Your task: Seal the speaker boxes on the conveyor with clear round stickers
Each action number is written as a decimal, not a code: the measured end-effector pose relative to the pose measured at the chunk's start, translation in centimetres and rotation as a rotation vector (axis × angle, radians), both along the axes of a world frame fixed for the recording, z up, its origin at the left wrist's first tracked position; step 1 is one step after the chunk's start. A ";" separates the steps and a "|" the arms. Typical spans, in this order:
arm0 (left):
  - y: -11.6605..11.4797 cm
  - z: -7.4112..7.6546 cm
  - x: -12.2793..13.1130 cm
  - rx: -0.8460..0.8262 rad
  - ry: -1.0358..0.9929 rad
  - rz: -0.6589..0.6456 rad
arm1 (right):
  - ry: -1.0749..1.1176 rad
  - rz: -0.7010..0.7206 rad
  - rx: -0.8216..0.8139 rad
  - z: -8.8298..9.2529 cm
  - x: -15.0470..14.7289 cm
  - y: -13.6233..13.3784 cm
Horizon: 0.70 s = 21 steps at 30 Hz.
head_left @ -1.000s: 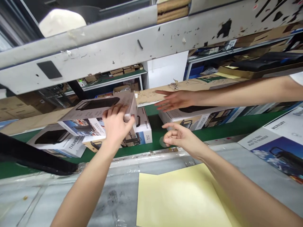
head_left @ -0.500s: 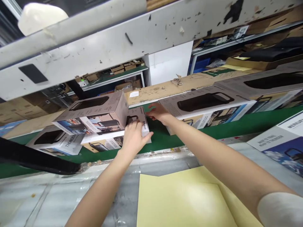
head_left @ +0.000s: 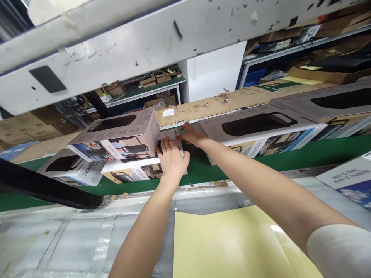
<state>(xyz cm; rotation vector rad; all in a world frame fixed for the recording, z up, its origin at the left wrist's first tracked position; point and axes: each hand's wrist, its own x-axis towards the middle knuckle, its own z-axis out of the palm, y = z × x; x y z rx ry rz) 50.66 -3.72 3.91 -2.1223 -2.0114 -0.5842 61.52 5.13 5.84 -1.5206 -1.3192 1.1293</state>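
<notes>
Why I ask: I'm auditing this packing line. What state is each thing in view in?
left hand, open, fingers flat on the lower speaker carton
lower speaker carton, lying flat, partly under the upper carton
upper speaker carton, resting on the lower carton
right hand, open, at the lower carton's far end
right speaker carton, lying flat, untouched
left speaker carton, lying flat, untouched
yellow sheet, lying flat
</notes>
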 end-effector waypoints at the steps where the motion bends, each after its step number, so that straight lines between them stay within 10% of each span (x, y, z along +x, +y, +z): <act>1: 0.0 -0.1 0.0 -0.016 0.003 -0.006 | 0.005 -0.006 -0.004 0.0 -0.1 0.0; 21: 0.3 -0.7 -1.5 -0.050 0.103 -0.044 | 0.602 0.110 -0.292 -4.6 -0.8 1.3</act>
